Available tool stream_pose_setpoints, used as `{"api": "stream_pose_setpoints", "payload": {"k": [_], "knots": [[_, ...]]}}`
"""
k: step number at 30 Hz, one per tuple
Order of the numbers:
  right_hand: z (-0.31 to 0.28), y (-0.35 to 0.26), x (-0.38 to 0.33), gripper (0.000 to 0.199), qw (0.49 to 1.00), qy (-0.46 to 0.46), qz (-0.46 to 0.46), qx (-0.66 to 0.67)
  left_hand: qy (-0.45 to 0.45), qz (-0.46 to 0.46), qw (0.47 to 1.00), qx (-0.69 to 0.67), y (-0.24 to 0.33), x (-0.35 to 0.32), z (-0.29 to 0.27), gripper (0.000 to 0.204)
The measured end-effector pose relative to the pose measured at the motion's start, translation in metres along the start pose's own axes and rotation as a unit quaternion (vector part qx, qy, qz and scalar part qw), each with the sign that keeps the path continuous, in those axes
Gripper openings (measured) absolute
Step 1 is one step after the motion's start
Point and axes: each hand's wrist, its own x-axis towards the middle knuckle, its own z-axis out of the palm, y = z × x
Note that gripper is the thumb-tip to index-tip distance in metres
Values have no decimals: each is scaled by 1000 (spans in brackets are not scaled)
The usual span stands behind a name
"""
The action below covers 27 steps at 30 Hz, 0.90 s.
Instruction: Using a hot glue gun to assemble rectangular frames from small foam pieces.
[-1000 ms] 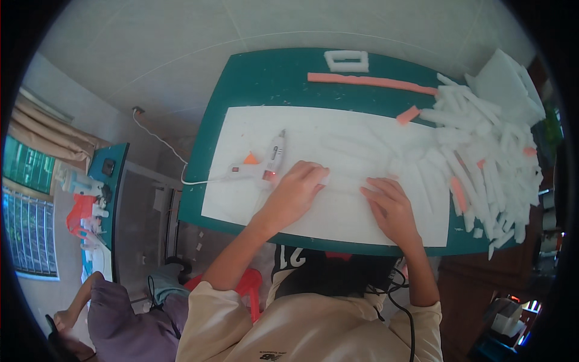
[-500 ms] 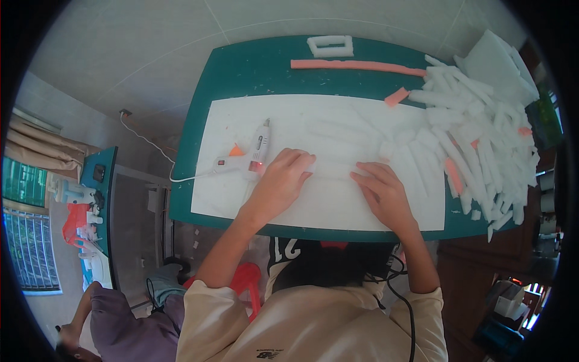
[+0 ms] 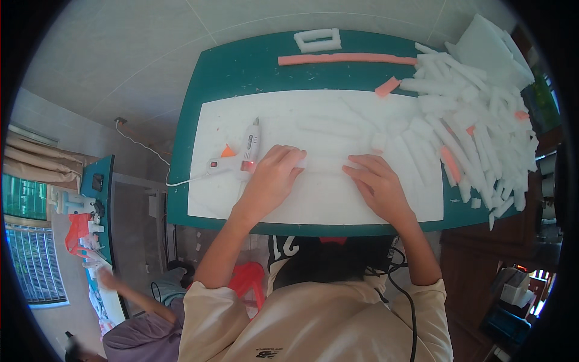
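White foam strip (image 3: 322, 164) at centre frame, lying flat on white foam sheet (image 3: 313, 199), pressed at both ends — left hand (image 3: 272, 178) on its left end, fingers spread and laid flat, nothing clasped; right hand (image 3: 377, 184) on its right end, palm down, fingers extended, likewise closed around nothing. Sheet spread over green table (image 3: 241, 66), filling most of the tabletop from centre left to centre right. Just left of the left hand, touching or nearly touching the knuckles: white glue gun (image 3: 241, 158), lying on its side on the sheet, nozzle toward the upper frame, white cord (image 3: 145, 151) trailing off the table's left edge to the upper left. Small orange piece (image 3: 227, 151) beside the gun's handle. Upper centre of frame: long orange foam strip (image 3: 347, 59) lying across the bare green top, with white rectangular foam frame (image 3: 318, 40) just above it near the far edge. Short orange foam bit (image 3: 386, 87) at the sheet's upper right corner. Right side of frame — big heap of white foam sticks (image 3: 476, 127), a few orange ones mixed in, spilling from upper right down to the table's right edge. Lower left: another person's arm (image 3: 129, 292) reaching toward a side bench, well apart from the table.
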Motion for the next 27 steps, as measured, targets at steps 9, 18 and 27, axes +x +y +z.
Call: {"api": "stream_pose_setpoints", "payload": {"k": [9, 18, 27], "knots": [[0, 1, 0, 31, 1000, 0, 10, 6, 5, -2, 1000, -7, 0, 1, 0, 27], [1, 0, -5, 31, 1000, -6, 13, 12, 4, -5, 1000, -16, 2, -4, -2, 29], [2, 1, -2, 32, 1000, 3, 16, 17, 3, 1, 1000, -6, 5, -1, -2, 28]]}}
